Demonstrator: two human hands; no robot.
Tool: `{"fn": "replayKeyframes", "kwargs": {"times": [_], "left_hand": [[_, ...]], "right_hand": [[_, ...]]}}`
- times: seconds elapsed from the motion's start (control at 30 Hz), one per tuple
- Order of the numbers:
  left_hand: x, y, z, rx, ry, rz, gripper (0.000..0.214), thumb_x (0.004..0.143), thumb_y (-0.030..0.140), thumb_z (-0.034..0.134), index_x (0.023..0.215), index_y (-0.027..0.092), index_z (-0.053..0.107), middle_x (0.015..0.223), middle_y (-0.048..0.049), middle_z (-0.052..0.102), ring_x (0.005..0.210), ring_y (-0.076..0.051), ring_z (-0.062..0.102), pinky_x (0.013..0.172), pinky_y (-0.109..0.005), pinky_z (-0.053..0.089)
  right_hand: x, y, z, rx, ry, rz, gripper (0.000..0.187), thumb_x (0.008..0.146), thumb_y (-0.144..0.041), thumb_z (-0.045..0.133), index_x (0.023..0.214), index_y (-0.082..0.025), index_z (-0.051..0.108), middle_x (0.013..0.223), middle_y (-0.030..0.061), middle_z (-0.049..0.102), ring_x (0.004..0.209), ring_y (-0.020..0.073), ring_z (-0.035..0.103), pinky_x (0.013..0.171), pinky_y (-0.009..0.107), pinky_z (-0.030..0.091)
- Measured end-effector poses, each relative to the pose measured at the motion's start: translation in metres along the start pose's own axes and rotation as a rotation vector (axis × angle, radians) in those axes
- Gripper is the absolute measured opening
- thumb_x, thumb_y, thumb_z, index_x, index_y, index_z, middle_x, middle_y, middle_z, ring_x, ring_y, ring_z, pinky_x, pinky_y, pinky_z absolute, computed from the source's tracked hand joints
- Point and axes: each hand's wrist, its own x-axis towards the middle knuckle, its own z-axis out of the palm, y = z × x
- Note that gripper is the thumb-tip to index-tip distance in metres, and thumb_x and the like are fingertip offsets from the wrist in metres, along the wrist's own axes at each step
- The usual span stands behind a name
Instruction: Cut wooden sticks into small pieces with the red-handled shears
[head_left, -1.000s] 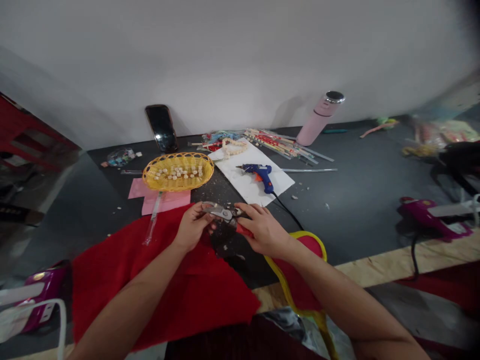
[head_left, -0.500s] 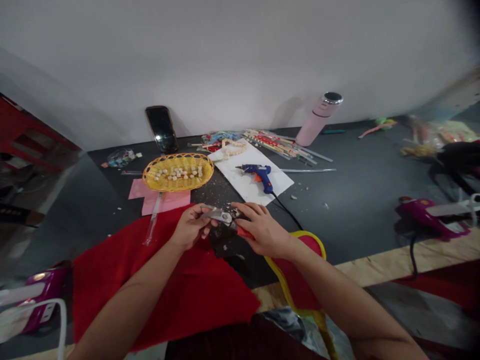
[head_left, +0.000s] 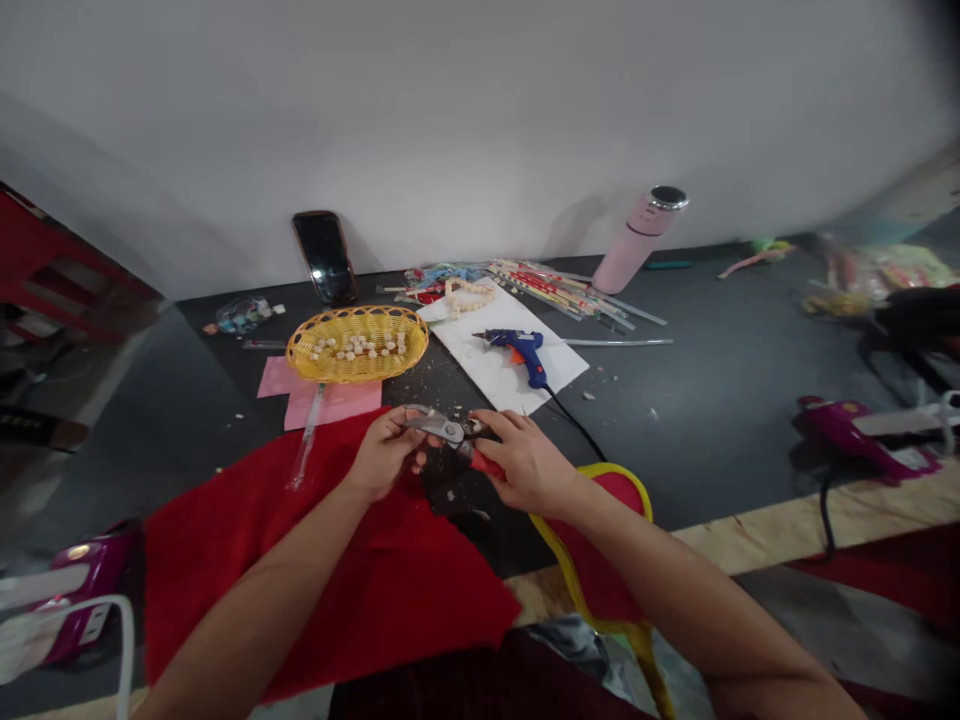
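My right hand (head_left: 529, 462) is wrapped round the red handles of a pair of pruning shears (head_left: 448, 430), whose metal blades point left. The fingers of my left hand (head_left: 384, 452) are pinched together right at the blades, and whatever small piece they hold is too hidden to make out. Both hands are above the dark table, beside the edge of a red cloth (head_left: 337, 590). Beyond my left hand a yellow woven basket (head_left: 300, 362) contains several small pale pieces.
A blue glue gun (head_left: 525, 350) lies on white paper (head_left: 480, 365), its cord trailing toward my right arm. Behind are a bundle of sticks (head_left: 555, 288), a pink flask (head_left: 637, 240) and a leaning phone (head_left: 324, 255). Purple devices (head_left: 862, 435) stand at both sides; crumbs dot the table.
The shears' handles have spread and the blades stand wider apart. My right hand's fingers have shifted slightly right, while my left hand stays nearly in place.
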Motion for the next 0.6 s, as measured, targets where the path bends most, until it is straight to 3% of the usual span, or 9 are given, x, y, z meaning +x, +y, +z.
{"fn": "replayKeyframes", "kwargs": {"times": [0.23, 0.6], "left_hand": [[-0.0002, -0.0013, -0.001, 0.042, -0.017, 0.048, 0.024, 0.072, 0.03, 0.069, 0.081, 0.013, 0.055, 0.06, 0.0011, 0.062, 0.035, -0.004, 0.044, 0.034, -0.016, 0.034], [-0.0023, -0.0011, -0.004, 0.115, -0.058, 0.154, 0.021, 0.076, 0.031, 0.066, 0.083, 0.013, 0.059, 0.06, -0.0006, 0.062, 0.038, -0.004, 0.041, 0.036, -0.016, 0.03]], "right_hand": [[-0.0017, -0.0043, 0.0065, -0.011, 0.016, 0.037, 0.02, 0.072, -0.015, 0.055, 0.09, -0.018, 0.062, 0.125, 0.0119, 0.047, 0.105, 0.0263, 0.047, 0.089, 0.039, 0.04], [-0.0036, -0.0001, -0.0024, 0.103, 0.034, -0.07, 0.015, 0.077, -0.02, 0.055, 0.09, -0.016, 0.062, 0.121, 0.0145, 0.05, 0.107, 0.0251, 0.051, 0.091, 0.038, 0.042]]}}
